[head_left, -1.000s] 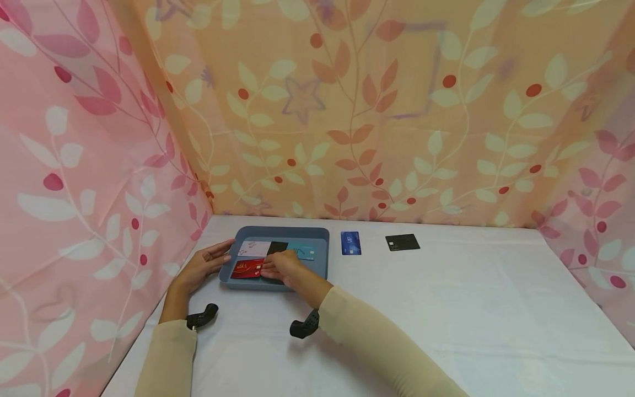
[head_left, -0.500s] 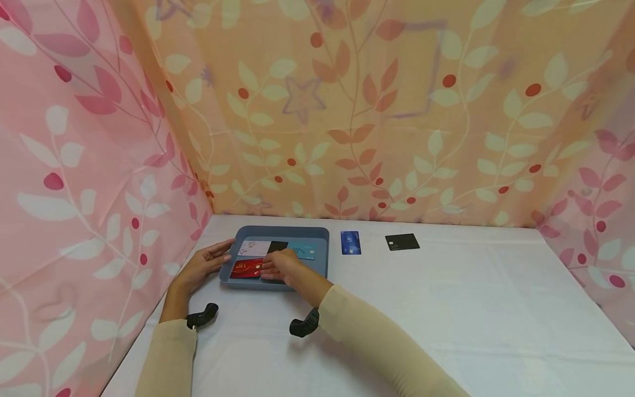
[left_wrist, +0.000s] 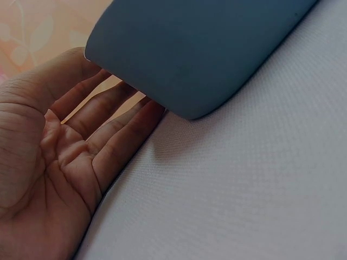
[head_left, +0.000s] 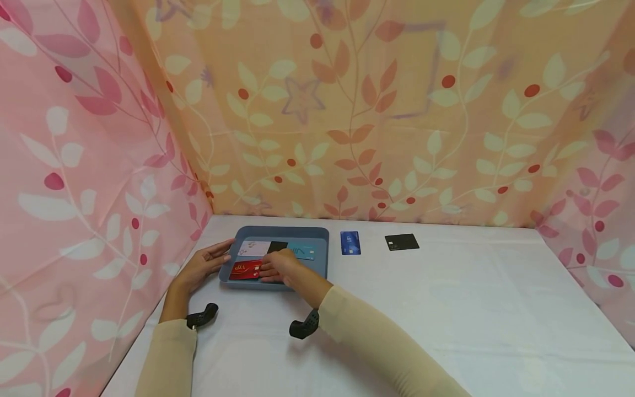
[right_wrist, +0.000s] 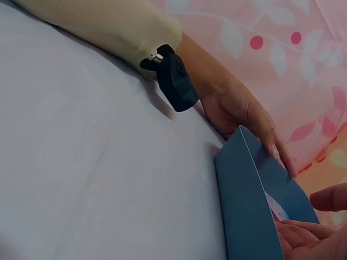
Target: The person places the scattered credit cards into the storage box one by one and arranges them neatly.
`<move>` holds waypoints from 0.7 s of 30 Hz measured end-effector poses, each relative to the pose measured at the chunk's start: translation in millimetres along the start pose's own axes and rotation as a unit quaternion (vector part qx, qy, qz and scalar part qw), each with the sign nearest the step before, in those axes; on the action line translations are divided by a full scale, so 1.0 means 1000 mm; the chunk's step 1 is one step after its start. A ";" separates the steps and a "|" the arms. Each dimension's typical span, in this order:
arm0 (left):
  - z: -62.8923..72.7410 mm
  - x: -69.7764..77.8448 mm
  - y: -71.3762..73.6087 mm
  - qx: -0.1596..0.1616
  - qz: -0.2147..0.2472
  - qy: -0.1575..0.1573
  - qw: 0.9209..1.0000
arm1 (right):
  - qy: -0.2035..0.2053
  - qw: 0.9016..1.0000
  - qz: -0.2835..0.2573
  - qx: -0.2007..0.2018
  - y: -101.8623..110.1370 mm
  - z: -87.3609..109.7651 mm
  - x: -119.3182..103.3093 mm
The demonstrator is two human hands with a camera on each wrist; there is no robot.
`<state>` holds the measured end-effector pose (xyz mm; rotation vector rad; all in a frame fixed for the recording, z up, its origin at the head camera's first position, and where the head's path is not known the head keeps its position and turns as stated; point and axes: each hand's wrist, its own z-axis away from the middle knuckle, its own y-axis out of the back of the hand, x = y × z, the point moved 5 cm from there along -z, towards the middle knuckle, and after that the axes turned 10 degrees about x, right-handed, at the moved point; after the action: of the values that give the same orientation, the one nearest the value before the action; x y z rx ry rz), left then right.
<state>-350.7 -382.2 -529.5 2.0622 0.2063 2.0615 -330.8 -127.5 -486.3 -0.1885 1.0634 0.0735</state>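
Observation:
A blue-grey tray (head_left: 323,262) holds several cards lying flat. Its far row has a pale patterned card (head_left: 252,248), a partly covered black card (head_left: 278,246) and a light blue card (head_left: 306,252); nearer lies a red VIP card (head_left: 244,269). My right hand (head_left: 281,266) reaches into the tray, its fingertips at the red card's right edge. Its thumb stands apart from the fingers in the right wrist view. Something dark under this hand is mostly hidden. With fairly straight fingers, my left hand (left_wrist: 65,146) touches the tray's left side.
Right of the tray, on the white cloth (head_left: 446,320), lie a blue VIP card (head_left: 350,242) and a black card (head_left: 402,242). Patterned curtains (head_left: 367,110) hang behind and at both sides. Each wrist carries a black camera mount (head_left: 303,325).
The red card has slid very slightly left in the tray, with the right fingertips beside it. My left hand and the tray look unmoved.

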 end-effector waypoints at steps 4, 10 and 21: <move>0.001 0.001 0.000 0.002 0.000 0.000 1.000 | 0.000 1.000 0.009 0.004 0.000 0.001 -0.001; 0.002 0.004 -0.001 0.001 0.003 0.001 1.000 | 0.003 1.000 0.025 0.015 -0.001 0.005 -0.003; 0.002 0.004 -0.001 0.002 0.006 0.001 1.000 | 0.005 0.998 0.043 0.035 -0.001 0.009 -0.005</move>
<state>-348.7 -380.7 -526.2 2.0684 0.1988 2.0706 -325.3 -126.3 -477.9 -0.0807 1.0829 0.1127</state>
